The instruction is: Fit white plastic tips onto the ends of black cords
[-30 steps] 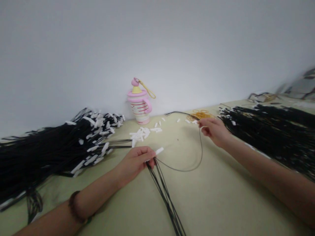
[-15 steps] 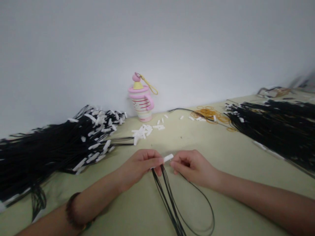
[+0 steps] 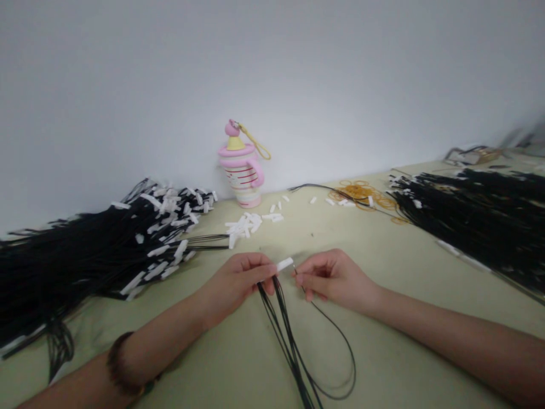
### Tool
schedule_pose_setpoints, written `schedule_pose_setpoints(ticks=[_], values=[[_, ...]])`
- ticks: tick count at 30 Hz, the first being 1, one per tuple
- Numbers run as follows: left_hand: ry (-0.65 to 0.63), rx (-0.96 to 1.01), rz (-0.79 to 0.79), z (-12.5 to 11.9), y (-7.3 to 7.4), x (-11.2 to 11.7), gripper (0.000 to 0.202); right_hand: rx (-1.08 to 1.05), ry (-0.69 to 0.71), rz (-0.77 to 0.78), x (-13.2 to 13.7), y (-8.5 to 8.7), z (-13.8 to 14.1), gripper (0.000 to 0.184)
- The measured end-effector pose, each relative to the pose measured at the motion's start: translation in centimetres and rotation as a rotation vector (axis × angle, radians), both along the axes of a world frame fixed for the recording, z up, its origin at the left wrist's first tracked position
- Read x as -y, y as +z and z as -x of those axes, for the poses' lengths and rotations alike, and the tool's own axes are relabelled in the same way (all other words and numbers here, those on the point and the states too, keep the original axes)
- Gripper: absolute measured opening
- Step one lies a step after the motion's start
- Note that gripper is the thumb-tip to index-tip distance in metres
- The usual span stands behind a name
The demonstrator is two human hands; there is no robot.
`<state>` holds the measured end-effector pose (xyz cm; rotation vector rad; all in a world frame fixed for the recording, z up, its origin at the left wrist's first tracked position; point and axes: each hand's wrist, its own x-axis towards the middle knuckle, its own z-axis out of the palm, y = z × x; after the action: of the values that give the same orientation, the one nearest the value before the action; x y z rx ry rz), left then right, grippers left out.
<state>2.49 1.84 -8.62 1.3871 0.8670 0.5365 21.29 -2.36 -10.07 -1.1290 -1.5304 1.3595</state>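
Note:
My left hand (image 3: 244, 276) pinches a small white connector housing (image 3: 285, 264), its right end sticking out past the thumb. Several black wires (image 3: 284, 324) hang down from the fingers of that hand toward the table's near edge. Close by on the right, my right hand (image 3: 330, 277) is closed in a pinch on a single black wire (image 3: 336, 326). A short tip of this wire shows above the fingertips, beside the housing's end; whether it touches cannot be made out. From the right hand the wire curves down in a loop toward the bunch.
Large bundles of black wires with white ends lie on the left (image 3: 85, 250) and right (image 3: 481, 221). Loose white housings (image 3: 244, 225) are heaped behind my hands. A pink-lidded cup (image 3: 242, 176) stands at the wall, and yellow rubber bands (image 3: 357, 193) lie right of it.
The right fingers have shifted, and the wire tip now shows above them by the housing's end. The wire's loop has drawn in to the left. The view has shifted slightly.

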Motion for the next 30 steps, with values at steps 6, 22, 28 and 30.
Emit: schedule_pose_setpoints(ticks=[6,22,28,30], values=[[0.003,-0.093,-0.105,-0.03,-0.13,0.10,0.022,0.025,-0.015,-0.024,0.18,0.40,0.02,0.017],[-0.004,-0.105,-0.146,-0.05,-0.19,0.12,0.022,0.143,-0.060,-0.081,0.35,0.44,0.13,0.013],[-0.012,-0.111,-0.166,0.00,-0.22,0.12,0.022,0.175,-0.063,-0.079,0.30,0.50,0.09,0.016],[-0.014,-0.117,-0.182,0.02,-0.25,0.15,0.022,0.202,-0.050,-0.098,0.36,0.41,0.06,0.015]])
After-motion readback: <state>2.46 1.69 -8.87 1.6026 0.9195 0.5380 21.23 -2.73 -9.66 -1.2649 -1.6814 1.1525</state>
